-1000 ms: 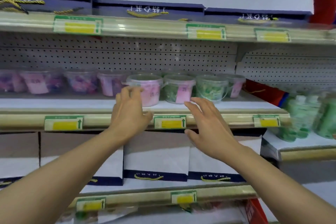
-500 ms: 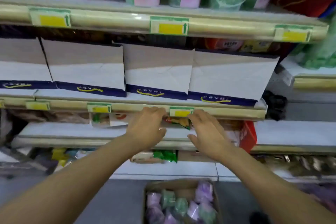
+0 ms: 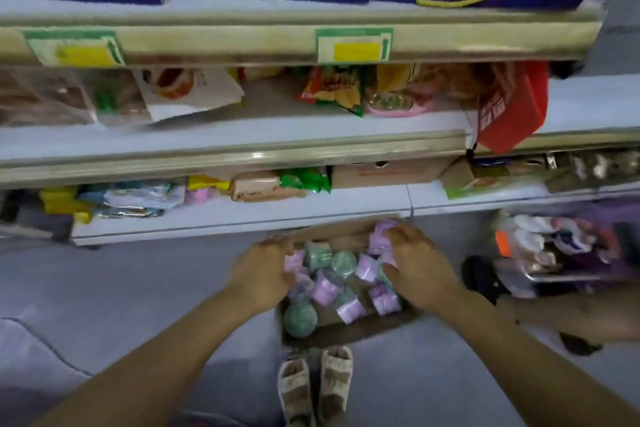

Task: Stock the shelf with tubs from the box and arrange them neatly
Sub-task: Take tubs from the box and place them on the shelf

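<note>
- Two bare arms reach down and forward from the lower corners, both ending at the box (image 3: 346, 331) on the floor, below the bottom shelf (image 3: 242, 215).
- Inside the box lie purple and green tubs (image 3: 325, 289), jumbled on their sides.
- At the box's left edge, the left hand (image 3: 261, 274) curls its fingers against a purple tub.
- At the box's far right corner, the right hand (image 3: 417, 267) has its fingers bent over a purple tub; blur hides the grip.
- Sandalled feet (image 3: 315, 388) stand just behind the box.
</note>
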`<state>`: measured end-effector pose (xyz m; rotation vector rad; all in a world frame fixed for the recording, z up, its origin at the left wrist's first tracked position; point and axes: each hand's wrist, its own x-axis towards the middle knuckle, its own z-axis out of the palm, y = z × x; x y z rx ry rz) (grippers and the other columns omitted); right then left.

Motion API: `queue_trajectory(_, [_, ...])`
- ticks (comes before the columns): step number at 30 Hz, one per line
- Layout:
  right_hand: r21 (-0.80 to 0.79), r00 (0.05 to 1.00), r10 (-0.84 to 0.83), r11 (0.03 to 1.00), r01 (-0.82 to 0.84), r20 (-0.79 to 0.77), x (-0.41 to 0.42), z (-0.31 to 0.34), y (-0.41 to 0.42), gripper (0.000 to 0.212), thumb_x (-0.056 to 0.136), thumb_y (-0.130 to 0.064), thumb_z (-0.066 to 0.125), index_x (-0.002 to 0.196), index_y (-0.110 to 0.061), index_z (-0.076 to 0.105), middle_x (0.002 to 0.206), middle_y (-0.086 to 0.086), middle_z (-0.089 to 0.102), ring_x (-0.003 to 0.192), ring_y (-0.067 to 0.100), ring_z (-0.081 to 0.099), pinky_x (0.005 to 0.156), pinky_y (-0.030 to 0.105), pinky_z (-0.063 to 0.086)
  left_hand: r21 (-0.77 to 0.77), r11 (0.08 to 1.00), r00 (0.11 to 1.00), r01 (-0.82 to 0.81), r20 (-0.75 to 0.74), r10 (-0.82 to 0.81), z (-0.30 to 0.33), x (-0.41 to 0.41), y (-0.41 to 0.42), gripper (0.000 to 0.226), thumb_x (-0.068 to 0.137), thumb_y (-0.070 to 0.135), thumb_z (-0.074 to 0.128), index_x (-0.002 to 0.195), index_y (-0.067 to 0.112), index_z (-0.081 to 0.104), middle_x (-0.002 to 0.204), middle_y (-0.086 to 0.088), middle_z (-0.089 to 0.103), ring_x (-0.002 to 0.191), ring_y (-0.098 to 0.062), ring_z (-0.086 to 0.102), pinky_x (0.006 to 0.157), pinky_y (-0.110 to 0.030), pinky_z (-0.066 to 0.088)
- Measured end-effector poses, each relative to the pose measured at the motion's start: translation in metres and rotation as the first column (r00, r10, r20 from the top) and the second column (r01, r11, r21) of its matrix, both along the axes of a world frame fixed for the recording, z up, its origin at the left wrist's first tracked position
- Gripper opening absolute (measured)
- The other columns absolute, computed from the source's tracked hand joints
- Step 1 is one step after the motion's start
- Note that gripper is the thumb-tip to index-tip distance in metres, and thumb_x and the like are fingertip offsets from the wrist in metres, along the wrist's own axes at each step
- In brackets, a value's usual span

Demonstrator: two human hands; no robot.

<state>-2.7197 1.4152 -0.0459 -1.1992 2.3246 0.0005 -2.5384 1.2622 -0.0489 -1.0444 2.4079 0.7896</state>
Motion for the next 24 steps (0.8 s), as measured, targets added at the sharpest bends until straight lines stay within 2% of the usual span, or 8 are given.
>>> queue_trajectory(3, [0.053, 0.997, -0.058, 0.997, 0.055, 0.049, 0.004, -0.045, 0.014, 0.048, 0.085, -0.028, 0.054, 0.130, -0.014, 0.047, 0.134, 0.011, 0.044, 0.120, 0.031, 0.045, 0.095, 0.036, 0.042, 0.085, 0.995, 0.997, -0.053, 0.053, 0.048, -0.045, 0.012, 0.007, 0.036, 0.086, 0.029, 0.058, 0.120, 0.016, 0.055, 0.125, -0.009, 0.060, 0.114, -0.027, 0.057, 0.092, -0.038, 0.048])
queue_trajectory(6, [0.047, 0.990, -0.109, 0.993, 0.106, 0.087, 0.006, -0.093, 0.026, 0.057, 0.080, -0.038, 0.044, 0.132, -0.015, 0.048, 0.132, 0.012, 0.048, 0.121, 0.034, 0.046, 0.097, 0.037, 0.040, 0.141, 0.983, 0.989, -0.118, 0.104, 0.104, -0.091, 0.020, 0.017, 0.034, 0.086, 0.028, 0.059, 0.119, 0.017, 0.056, 0.122, -0.006, 0.061, 0.111, -0.027, 0.058, 0.089, -0.036, 0.050])
queue_trajectory(8, [0.077, 0.980, -0.143, 0.988, 0.134, 0.135, 0.006, -0.128, 0.033, 0.060, 0.078, -0.036, 0.040, 0.131, -0.008, 0.047, 0.130, 0.017, 0.049, 0.117, 0.037, 0.049, 0.095, 0.040, 0.043, 0.170, 0.972, 0.980, -0.160, 0.142, 0.136, -0.125, 0.023, 0.024, 0.031, 0.086, 0.028, 0.060, 0.114, 0.017, 0.057, 0.119, -0.006, 0.063, 0.109, -0.025, 0.059, 0.089, -0.036, 0.049])
queue_trajectory(10, [0.122, 0.975, -0.158, 0.983, 0.140, 0.153, 0.006, -0.165, 0.039, 0.048, 0.087, -0.030, 0.047, 0.128, -0.005, 0.047, 0.129, 0.019, 0.049, 0.114, 0.038, 0.051, 0.094, 0.040, 0.043, 0.186, 0.966, 0.974, -0.182, 0.170, 0.151, -0.159, 0.023, 0.031, 0.027, 0.087, 0.026, 0.059, 0.112, 0.016, 0.057, 0.116, -0.007, 0.064, 0.106, -0.025, 0.060, 0.087, -0.036, 0.051])
queue_trajectory(13, [0.140, 0.977, -0.139, 0.983, 0.117, 0.161, 0.005, -0.225, 0.045, 0.047, 0.088, -0.028, 0.055, 0.130, -0.009, 0.045, 0.127, 0.015, 0.049, 0.113, 0.033, 0.052, 0.092, 0.034, 0.042, 0.182, 0.958, 0.963, -0.222, 0.196, 0.186, -0.212, 0.017, 0.040, 0.026, 0.088, 0.026, 0.057, 0.112, 0.017, 0.054, 0.115, -0.005, 0.062, 0.104, -0.024, 0.059, 0.085, -0.036, 0.052])
queue_trajectory(17, [0.147, 0.972, -0.135, 0.983, 0.108, 0.190, 0.007, -0.307, 0.047, 0.047, 0.090, -0.028, 0.053, 0.134, -0.012, 0.042, 0.133, 0.012, 0.046, 0.123, 0.028, 0.045, 0.100, 0.033, 0.036, 0.183, 0.943, 0.946, -0.277, 0.223, 0.235, -0.295, 0.009, 0.045, 0.027, 0.085, 0.035, 0.058, 0.108, 0.020, 0.052, 0.105, -0.001, 0.063, 0.093, -0.022, 0.062, 0.079, -0.033, 0.053])
queue_trajectory(21, [0.166, 0.963, -0.108, 0.984, 0.068, 0.246, 0.010, -0.392, 0.045, 0.053, 0.089, -0.023, 0.055, 0.137, -0.011, 0.037, 0.137, 0.012, 0.043, 0.126, 0.025, 0.041, 0.100, 0.031, 0.034, 0.166, 0.946, 0.947, -0.279, 0.211, 0.242, -0.392, 0.005, 0.039, 0.045, 0.077, 0.039, 0.057, 0.117, 0.018, 0.053, 0.092, -0.001, 0.066, 0.078, -0.021, 0.064, 0.072, -0.033, 0.056])
queue_trajectory(24, [0.148, 0.954, -0.128, 0.985, 0.090, 0.270, 0.015, -0.449, 0.037, 0.053, 0.086, -0.021, 0.058, 0.135, -0.012, 0.039, 0.134, 0.013, 0.045, 0.121, 0.027, 0.046, 0.094, 0.033, 0.040, 0.175, 0.914, 0.926, -0.365, 0.169, 0.337, -0.438, -0.002, 0.033, 0.059, 0.072, 0.036, 0.067, 0.125, 0.022, 0.045, 0.103, -0.003, 0.064, 0.087, -0.025, 0.063, 0.078, -0.037, 0.056])
